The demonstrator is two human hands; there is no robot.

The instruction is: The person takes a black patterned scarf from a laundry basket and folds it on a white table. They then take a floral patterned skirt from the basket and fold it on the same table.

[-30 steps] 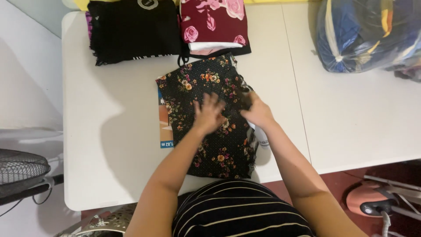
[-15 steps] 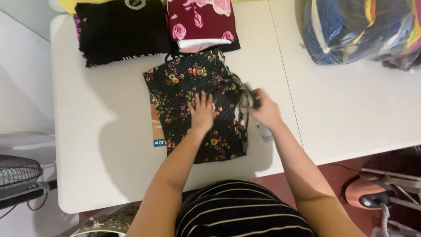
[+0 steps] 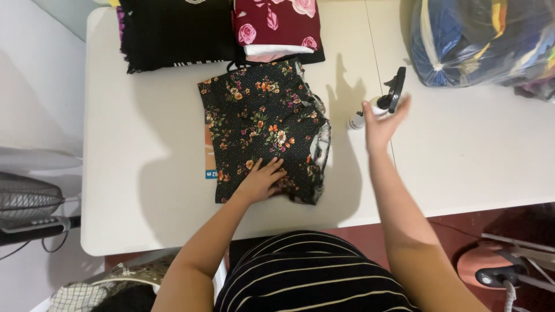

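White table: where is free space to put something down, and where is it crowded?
The white table is bare left of the black floral garment, and right of the right hand below the plastic bag. The far edge is crowded with folded clothes; a spray bottle stands by the right hand.

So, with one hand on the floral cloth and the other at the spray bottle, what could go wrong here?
1. The right hand touches the spray bottle with open fingers; it might tip over.
2. Only the left hand presses the floral garment, so its folded edge could shift.
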